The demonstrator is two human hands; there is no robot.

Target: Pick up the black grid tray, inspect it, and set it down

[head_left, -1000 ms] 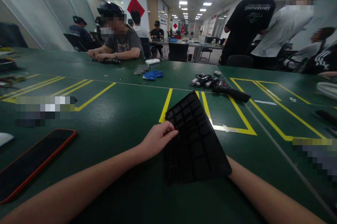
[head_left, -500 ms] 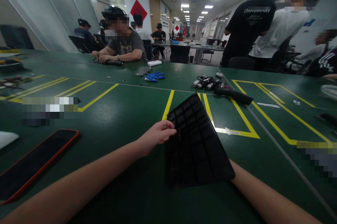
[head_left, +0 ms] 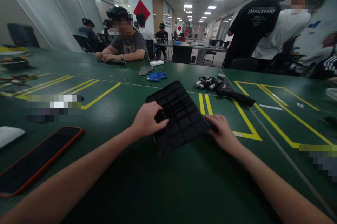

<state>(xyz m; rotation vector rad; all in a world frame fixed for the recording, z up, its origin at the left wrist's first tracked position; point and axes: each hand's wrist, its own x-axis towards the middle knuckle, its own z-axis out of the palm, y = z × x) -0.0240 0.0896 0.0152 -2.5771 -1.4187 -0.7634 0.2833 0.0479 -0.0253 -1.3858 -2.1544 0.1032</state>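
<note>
A black plastic tray [head_left: 179,112] with many small compartments lies nearly flat on the green table [head_left: 126,168], just ahead of me. My left hand [head_left: 147,120] grips its left edge, fingers curled over the rim. My right hand [head_left: 223,133] holds the tray's right near corner, thumb on top and fingers tucked under. Both forearms reach in from the bottom of the view.
A phone in a red case [head_left: 37,161] lies at the near left. Beyond the tray are blue gloves [head_left: 157,75], a cluster of small metal parts [head_left: 207,83] and a black tool [head_left: 237,96]. People sit and stand along the far side. Yellow tape lines mark the table.
The tray was tilted up toward me, hiding my right hand. It has now been lowered and pushed away onto the table, and my right hand shows at its right corner.
</note>
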